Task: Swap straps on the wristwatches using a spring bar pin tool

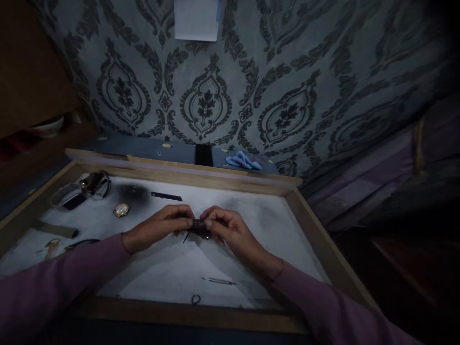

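Observation:
Over the middle of the white-lined tray, both hands hold a dark brown watch strap (199, 224) between them. My left hand (172, 221) pinches its left end, thumb on top. At the other end, my right hand (225, 226) grips it with thumb and fingers closed. Something shiny shows under the strap near the right fingers; I cannot tell what it is. A thin dark pin-like piece (186, 236) sticks out below the left fingers. Closer to me lies a slim metal tool (219, 281), with a small dark ring (195, 299) near the front edge.
A raised wooden rim (319, 239) borders the tray. On its left are a gold watch face (121, 209), more watches (96, 184), a green strap (55, 229) and a gold clasp (52, 247). A dark blade (166, 196) lies behind my hands; a blue cloth (243, 160) sits beyond the rim.

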`<state>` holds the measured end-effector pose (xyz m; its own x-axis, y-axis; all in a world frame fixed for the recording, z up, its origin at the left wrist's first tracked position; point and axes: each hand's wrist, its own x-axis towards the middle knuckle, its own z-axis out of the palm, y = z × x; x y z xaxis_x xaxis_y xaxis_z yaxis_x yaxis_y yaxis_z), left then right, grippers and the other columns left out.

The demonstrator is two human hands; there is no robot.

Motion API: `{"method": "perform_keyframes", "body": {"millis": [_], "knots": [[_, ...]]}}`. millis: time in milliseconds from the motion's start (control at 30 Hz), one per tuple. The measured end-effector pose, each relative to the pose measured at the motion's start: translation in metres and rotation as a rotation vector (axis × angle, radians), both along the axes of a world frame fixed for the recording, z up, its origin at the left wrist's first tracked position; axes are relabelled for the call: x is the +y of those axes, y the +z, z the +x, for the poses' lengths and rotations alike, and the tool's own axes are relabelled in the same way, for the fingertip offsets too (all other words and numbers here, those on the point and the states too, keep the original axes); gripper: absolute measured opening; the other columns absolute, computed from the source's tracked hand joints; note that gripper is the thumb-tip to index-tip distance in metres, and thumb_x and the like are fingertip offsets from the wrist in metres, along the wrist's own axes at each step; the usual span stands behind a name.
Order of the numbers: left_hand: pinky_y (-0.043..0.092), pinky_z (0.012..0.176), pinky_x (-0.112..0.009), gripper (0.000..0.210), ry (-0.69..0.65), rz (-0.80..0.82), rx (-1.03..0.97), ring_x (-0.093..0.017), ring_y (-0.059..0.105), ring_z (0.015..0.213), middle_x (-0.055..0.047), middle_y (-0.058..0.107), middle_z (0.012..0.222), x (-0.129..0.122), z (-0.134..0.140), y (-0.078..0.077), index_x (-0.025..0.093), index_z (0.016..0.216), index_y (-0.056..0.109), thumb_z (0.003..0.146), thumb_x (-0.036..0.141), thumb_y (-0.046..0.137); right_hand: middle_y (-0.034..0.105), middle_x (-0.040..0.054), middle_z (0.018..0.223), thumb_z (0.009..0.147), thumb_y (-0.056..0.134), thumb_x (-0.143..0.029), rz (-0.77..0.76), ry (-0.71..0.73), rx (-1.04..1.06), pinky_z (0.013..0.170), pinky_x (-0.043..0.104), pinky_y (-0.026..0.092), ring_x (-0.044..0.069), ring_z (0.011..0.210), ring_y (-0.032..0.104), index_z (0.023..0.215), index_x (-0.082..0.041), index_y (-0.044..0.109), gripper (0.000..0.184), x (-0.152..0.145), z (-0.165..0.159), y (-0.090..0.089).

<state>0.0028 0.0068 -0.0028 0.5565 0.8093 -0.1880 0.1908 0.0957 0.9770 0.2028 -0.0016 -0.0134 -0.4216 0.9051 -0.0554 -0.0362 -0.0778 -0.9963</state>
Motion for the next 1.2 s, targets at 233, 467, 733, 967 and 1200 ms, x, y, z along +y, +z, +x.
{"method": "perform_keyframes", "body": {"millis": [233, 467, 733, 967, 1200], "knots": [[0.025, 0.055, -0.024, 0.030, 0.088, -0.072, -0.017, -0.010, 0.035, 0.057, 0.005, 0.044, 0.057, 0.003, 0.003, -0.006, 0.016, 0.069, 0.058, 0.073, 0.045, 0.065, 0.055, -0.0005, 0.080, 0.083, 0.067, -0.032, 0.311, 0.044, -0.315, 0.051, 0.022, 0.036, 0.009, 0.056, 0.045, 0.087, -0.017, 0.062, 0.016, 0.003, 0.011, 0.000], [0.028, 0.059, -0.025, 0.027, 0.131, -0.129, -0.010, -0.011, 0.039, 0.060, 0.004, 0.050, 0.060, 0.004, 0.002, -0.003, 0.016, 0.065, 0.059, 0.066, 0.042, 0.067, 0.063, 0.0033, 0.093, 0.076, 0.070, -0.008, 0.622, 0.085, -0.667, 0.069, 0.028, 0.046, 0.015, 0.076, 0.058, 0.103, -0.018, 0.065, 0.029, 0.002, 0.014, -0.007], [0.031, 0.059, -0.025, 0.012, 0.149, -0.134, -0.012, -0.012, 0.041, 0.062, 0.000, 0.060, 0.068, 0.002, 0.005, 0.002, 0.017, 0.059, 0.059, 0.061, 0.029, 0.059, 0.063, 0.0041, 0.088, 0.080, 0.068, -0.011, 0.652, 0.102, -0.612, 0.065, 0.028, 0.046, 0.016, 0.073, 0.059, 0.098, -0.016, 0.068, 0.019, -0.002, 0.009, -0.008], [0.034, 0.058, -0.024, 0.010, 0.182, -0.156, -0.042, -0.011, 0.044, 0.062, 0.000, 0.060, 0.068, 0.002, 0.004, -0.001, 0.016, 0.054, 0.056, 0.057, 0.025, 0.056, 0.063, 0.0083, 0.095, 0.086, 0.061, -0.015, 0.696, 0.115, -0.559, 0.068, 0.032, 0.049, 0.019, 0.077, 0.060, 0.107, -0.015, 0.065, 0.021, -0.004, 0.010, -0.012], [0.034, 0.056, -0.024, 0.019, 0.156, -0.127, -0.002, -0.011, 0.044, 0.058, 0.002, 0.056, 0.059, 0.002, 0.004, -0.003, 0.017, 0.051, 0.048, 0.060, 0.028, 0.061, 0.062, 0.0087, 0.095, 0.091, 0.055, -0.017, 0.733, 0.138, -0.510, 0.071, 0.033, 0.052, 0.020, 0.081, 0.061, 0.111, -0.016, 0.062, 0.021, -0.006, 0.009, -0.014]]}}
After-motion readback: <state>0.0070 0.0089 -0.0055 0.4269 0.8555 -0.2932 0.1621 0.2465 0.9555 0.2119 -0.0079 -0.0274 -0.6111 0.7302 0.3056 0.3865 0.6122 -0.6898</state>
